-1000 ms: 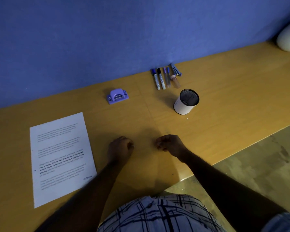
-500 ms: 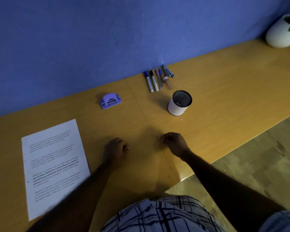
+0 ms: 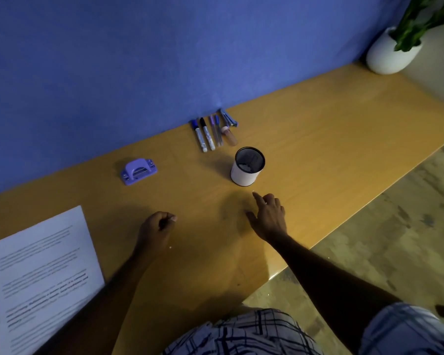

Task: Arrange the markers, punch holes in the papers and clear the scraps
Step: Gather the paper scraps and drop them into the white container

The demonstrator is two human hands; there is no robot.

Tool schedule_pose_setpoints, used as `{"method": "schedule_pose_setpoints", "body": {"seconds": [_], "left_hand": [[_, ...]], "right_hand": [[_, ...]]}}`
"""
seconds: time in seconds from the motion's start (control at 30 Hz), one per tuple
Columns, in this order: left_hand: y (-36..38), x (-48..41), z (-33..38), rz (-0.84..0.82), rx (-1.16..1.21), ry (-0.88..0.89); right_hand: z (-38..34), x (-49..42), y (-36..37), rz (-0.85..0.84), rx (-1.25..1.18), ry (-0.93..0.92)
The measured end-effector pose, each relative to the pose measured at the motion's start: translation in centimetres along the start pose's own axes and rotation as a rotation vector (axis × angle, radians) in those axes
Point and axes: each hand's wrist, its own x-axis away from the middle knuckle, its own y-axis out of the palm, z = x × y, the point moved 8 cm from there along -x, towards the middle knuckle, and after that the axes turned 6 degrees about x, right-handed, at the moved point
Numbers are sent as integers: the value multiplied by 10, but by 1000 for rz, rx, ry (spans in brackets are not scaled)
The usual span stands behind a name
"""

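Several markers and pens [image 3: 210, 134] lie side by side against the blue wall, with a small pink bottle [image 3: 230, 136] beside them. A white pen cup [image 3: 246, 167] with a dark mesh inside stands upright just in front of them. A purple hole punch [image 3: 138, 171] sits to the left. A printed paper sheet [image 3: 40, 275] lies at the near left. My right hand [image 3: 268, 216] hovers a short way in front of the cup, fingers spread, index finger extended, holding nothing. My left hand [image 3: 156, 228] rests on the desk as a closed fist.
The wooden desk [image 3: 331, 129] runs along the blue wall, and its front edge slants away to the right. A white pot with a green plant [image 3: 392, 51] stands at the far right corner. A tiny white scrap [image 3: 170, 247] lies near my left wrist.
My right hand has opened from a fist and moved forward and right toward the cup. The view has shifted right, bringing the plant in. My left hand stays curled.
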Motion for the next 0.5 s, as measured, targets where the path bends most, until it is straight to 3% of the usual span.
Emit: {"method": "schedule_pose_setpoints", "body": {"seconds": [0.5], "left_hand": [[47, -9, 33, -75, -72, 85]], "right_hand": [[12, -22, 13, -69, 134, -63]]}}
